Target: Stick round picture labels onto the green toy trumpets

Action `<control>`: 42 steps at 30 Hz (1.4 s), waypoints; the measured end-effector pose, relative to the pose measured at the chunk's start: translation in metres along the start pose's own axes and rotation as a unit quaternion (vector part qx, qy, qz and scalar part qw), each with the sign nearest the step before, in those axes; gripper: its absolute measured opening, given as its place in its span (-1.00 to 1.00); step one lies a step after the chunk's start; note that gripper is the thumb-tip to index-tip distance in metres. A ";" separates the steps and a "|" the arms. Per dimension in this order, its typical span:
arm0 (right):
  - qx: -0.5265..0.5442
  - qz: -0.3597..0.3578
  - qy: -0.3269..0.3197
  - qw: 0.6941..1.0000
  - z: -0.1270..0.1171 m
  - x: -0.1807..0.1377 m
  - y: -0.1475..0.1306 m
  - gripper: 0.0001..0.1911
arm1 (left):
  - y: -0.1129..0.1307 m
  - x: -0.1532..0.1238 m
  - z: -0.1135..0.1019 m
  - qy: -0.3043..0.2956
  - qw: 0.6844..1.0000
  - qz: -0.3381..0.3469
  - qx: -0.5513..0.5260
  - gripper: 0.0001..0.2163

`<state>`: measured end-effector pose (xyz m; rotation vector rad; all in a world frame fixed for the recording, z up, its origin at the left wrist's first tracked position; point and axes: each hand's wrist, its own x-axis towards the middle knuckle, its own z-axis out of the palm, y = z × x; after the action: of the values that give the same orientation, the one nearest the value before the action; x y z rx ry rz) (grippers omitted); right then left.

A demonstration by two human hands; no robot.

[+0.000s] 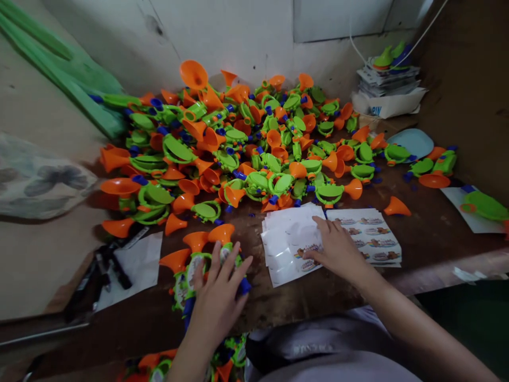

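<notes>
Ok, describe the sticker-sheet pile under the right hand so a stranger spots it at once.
On the brown table, find the heap of orange and green toys. In front lie two piles of white sticker sheets; take the left pile, under the right hand. It shows mostly blank paper and few stickers, while the right pile shows rows of them.

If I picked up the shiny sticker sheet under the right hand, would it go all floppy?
Probably! The sticker sheet looks thin like paper, so its corners may droop. It's likely very light, since it lies so flat. It might feel a bit slippery too, because its surface shines near the right hand.
</notes>
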<state>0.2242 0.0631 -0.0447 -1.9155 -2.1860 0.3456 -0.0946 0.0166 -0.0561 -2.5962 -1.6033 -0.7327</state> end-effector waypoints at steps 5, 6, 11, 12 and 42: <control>0.005 0.024 -0.024 0.999 0.012 -0.003 -0.010 -0.11 | 0.039 0.016 0.011 -0.131 0.990 -0.032 0.035 -0.63; 0.011 0.027 -0.025 0.999 0.013 -0.003 -0.010 -0.11 | 0.050 0.022 0.014 -0.141 0.989 -0.033 0.029 -0.64; 0.068 0.029 -0.028 0.997 0.012 -0.006 -0.004 -0.21 | 0.080 0.041 0.028 -0.152 0.986 -0.054 0.040 -0.61; 0.088 0.024 -0.030 0.995 0.011 -0.008 -0.002 -0.26 | 0.081 0.041 0.027 -0.157 0.984 -0.065 0.047 -0.60; 0.326 -0.185 0.173 0.911 -0.045 -0.032 -0.027 -0.65 | 0.085 0.110 -0.023 -0.001 0.882 -0.181 -0.434 -0.80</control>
<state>0.2169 0.0293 0.0063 -1.0848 -1.8217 0.5340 0.0091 0.0634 0.0267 -2.7634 -2.1625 -1.8495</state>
